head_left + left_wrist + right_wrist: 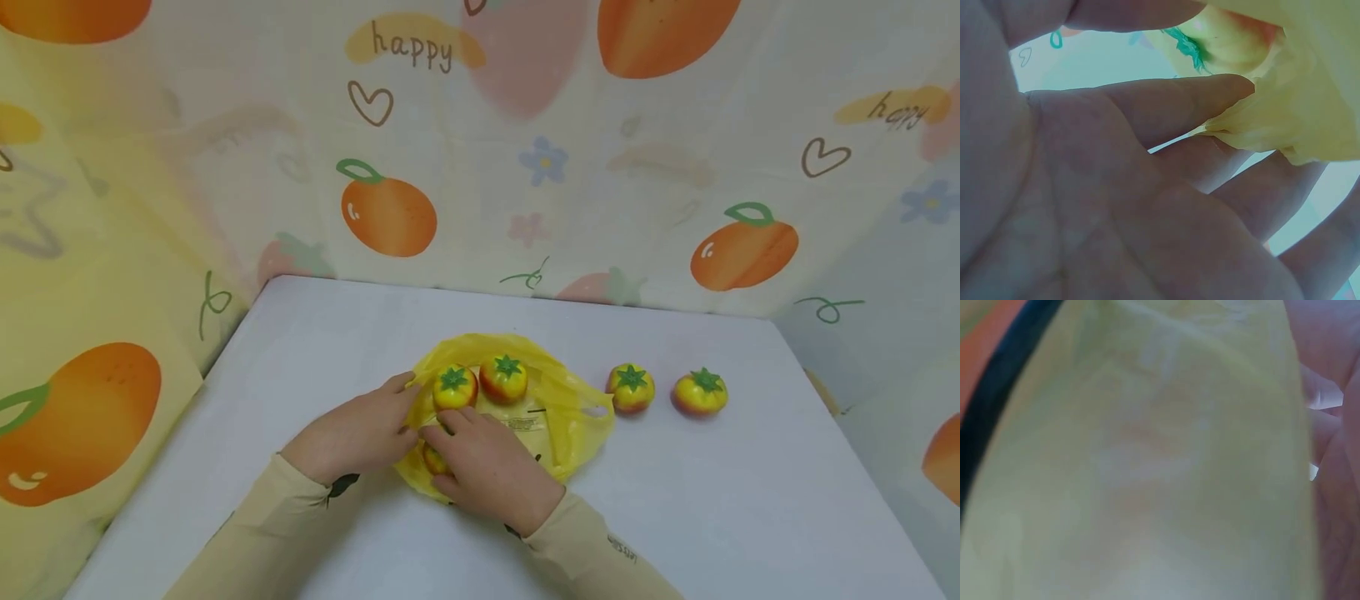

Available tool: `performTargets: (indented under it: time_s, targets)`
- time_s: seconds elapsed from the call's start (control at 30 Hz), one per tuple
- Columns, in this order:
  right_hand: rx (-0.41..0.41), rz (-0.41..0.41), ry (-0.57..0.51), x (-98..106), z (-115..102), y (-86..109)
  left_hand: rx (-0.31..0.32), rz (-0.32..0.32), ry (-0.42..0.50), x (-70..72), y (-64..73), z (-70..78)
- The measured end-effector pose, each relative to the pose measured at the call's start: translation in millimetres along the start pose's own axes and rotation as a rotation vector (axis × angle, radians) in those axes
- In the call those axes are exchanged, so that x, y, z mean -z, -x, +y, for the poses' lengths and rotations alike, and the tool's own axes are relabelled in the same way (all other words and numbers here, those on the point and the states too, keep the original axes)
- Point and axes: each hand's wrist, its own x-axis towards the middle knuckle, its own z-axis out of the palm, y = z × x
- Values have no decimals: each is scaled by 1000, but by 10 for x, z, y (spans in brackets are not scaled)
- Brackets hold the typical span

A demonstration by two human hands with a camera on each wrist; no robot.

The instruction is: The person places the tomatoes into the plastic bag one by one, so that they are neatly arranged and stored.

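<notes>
A yellow plastic bag (581, 392) lies spread on the table, its mouth facing up. Two yellow-red tomatoes with green star-shaped tops, one tomato (454, 387) beside another tomato (504, 380), sit in its far part. My right hand (491, 462) reaches into the near left part, its fingers and thumb around a third tomato (435, 460), mostly covered by the hand. At the bag's left edge is my left hand (367, 429); in the left wrist view its fairly straight, spread fingers (1179, 106) touch the thin film. Bag film (1147, 456) blocks most of the right wrist view.
Right of the bag, a tomato (631, 388) stands close to its edge, and another tomato (700, 392) stands farther right. The white table (300, 333) meets a fruit-printed cloth (480, 208) at the back and both sides.
</notes>
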Motion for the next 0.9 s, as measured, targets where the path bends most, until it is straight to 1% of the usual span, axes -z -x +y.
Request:
performTargets:
  time_s: [0.27,0.43,0.53,0.67,0.9]
  targets:
    - [-6,-3,-48,126,88,38,3,-8,-11,5,-51,23]
    - [-30,-8,-90,270,176,75,-4,17,-15,32,-58,41]
    - [-84,-5,-125,360,268,158,-7,26,-17,28,-61,34]
    - [-176,19,-137,465,455,332,0,17,-23,2,-63,14]
    - [-317,146,-163,623,932,635,-20,50,-28,-9,-39,-5]
